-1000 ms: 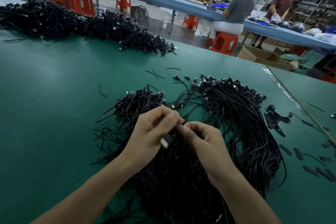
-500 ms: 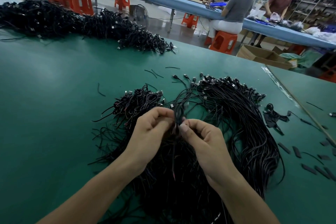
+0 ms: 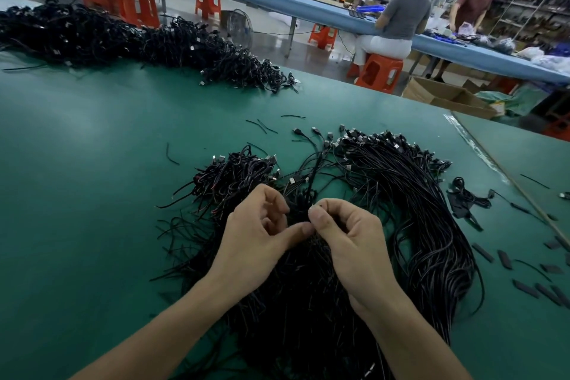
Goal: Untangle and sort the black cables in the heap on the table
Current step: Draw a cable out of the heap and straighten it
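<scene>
both hands meet over the near middle of the tangled heap of black cables point(image 3: 302, 302) on the green table point(image 3: 92, 194), close together, probably to tease one lead free. the right hand point(image 3: 348, 241) pinches a cable strand point(image 3: 314, 173) between thumb and curled forefinger; the left hand point(image 3: 262, 234) curls its fingers, thumb stretched across, but whether it grips anything cannot be told. the combed bundle point(image 3: 425, 219) lies just right, seemingly the sorted cables kept apart.
</scene>
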Motion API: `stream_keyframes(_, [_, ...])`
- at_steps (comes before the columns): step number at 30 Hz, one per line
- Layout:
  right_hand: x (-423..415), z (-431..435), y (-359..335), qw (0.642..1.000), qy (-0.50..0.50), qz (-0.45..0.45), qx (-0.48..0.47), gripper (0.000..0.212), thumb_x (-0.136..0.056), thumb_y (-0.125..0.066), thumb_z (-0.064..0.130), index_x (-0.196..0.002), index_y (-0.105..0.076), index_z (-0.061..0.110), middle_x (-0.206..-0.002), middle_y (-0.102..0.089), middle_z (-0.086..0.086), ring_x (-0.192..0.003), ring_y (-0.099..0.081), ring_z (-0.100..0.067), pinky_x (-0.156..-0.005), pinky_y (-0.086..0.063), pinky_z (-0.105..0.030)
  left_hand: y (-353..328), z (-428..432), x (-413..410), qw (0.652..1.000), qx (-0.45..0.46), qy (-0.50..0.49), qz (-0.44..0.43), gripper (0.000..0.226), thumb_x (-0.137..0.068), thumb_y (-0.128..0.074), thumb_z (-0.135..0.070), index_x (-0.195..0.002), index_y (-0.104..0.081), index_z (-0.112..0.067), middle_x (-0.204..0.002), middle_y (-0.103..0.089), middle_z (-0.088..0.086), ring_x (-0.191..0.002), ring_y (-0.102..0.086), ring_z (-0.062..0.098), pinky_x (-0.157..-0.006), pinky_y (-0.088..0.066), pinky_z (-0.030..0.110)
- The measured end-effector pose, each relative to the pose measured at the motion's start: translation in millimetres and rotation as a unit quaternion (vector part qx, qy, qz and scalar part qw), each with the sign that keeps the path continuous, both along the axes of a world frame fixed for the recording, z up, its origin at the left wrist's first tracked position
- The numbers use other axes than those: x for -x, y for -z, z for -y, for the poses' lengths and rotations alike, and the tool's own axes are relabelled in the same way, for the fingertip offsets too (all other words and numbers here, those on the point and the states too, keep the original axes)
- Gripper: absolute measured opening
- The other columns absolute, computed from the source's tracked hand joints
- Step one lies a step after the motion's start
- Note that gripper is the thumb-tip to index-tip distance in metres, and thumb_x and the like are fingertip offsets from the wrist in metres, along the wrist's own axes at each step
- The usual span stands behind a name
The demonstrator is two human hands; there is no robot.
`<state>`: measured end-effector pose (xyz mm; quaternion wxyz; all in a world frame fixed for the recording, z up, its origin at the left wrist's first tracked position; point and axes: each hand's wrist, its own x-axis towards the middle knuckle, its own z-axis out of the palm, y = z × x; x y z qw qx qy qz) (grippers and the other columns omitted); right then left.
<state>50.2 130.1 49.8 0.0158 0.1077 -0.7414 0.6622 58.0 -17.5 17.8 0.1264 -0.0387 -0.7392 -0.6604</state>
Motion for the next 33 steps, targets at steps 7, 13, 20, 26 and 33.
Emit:
stream_keyframes(7, [-1,-4,-3,0.999,-0.044,0.003,0.02,0.014,-0.093,-0.062,0.007,-0.08,-0.068,0.007,-0.069,-0.07,-0.001,-0.065,-0.066,-0.011,-0.061,-0.053,-0.02,-3,-2,-2,0.971,-0.193,0.102,0.094,0.023,-0.081,-0.077,-0.013,-0.096,-0.062,-0.006,-0.083,-0.075,0.015,-0.078,-0.075,0.028,-0.066,-0.06,0.03])
stream_keyframes(13, [2,-7,-1,0.998,-0.034,-0.029,-0.043,0.014,-0.093,-0.064,0.011,-0.082,-0.071,0.017,-0.071,-0.069,0.01,-0.07,-0.063,0.0,-0.068,-0.049,-0.014,-12,-3,0,0.948,-0.297,0.084,0.071,0.01,-0.093,-0.061,-0.019,-0.089,-0.069,-0.02,-0.09,-0.073,0.01,-0.084,-0.07,0.019,-0.075,-0.055,0.029])
stream_keyframes(20, [-4,-8,7,0.998,-0.051,0.037,-0.023,0.014,-0.092,-0.065,0.022,-0.086,-0.073,0.013,-0.079,-0.07,-0.006,-0.076,-0.063,-0.012,-0.075,-0.054,-0.025,-8,4,-3,0.99,-0.114,0.072,-0.048,0.035,-0.079,-0.079,-0.021,-0.107,-0.058,-0.022,-0.096,-0.077,0.001,-0.09,-0.074,0.016,-0.077,-0.056,0.02])
stream_keyframes(26, [3,-13,14,0.957,-0.112,0.248,0.105,0.017,-0.081,-0.069,0.031,-0.067,-0.07,0.022,-0.064,-0.052,0.004,-0.06,-0.044,-0.008,-0.053,-0.033,-0.02,-10,17,3,0.954,0.218,0.085,-0.189,0.032,-0.092,-0.061,-0.039,-0.122,-0.048,-0.036,-0.106,-0.071,-0.015,-0.1,-0.067,-0.003,-0.082,-0.056,0.018])
stream_keyframes(33, [52,-57,42,0.938,0.13,0.038,-0.318,0.011,-0.098,-0.06,0.028,-0.09,-0.067,0.027,-0.082,-0.068,0.013,-0.077,-0.063,-0.001,-0.061,-0.042,-0.009,-31,42,49,0.941,0.268,-0.119,-0.171,0.038,-0.086,-0.075,-0.013,-0.115,-0.054,-0.026,-0.098,-0.073,0.002,-0.066,-0.062,-0.003,-0.067,-0.05,0.005])
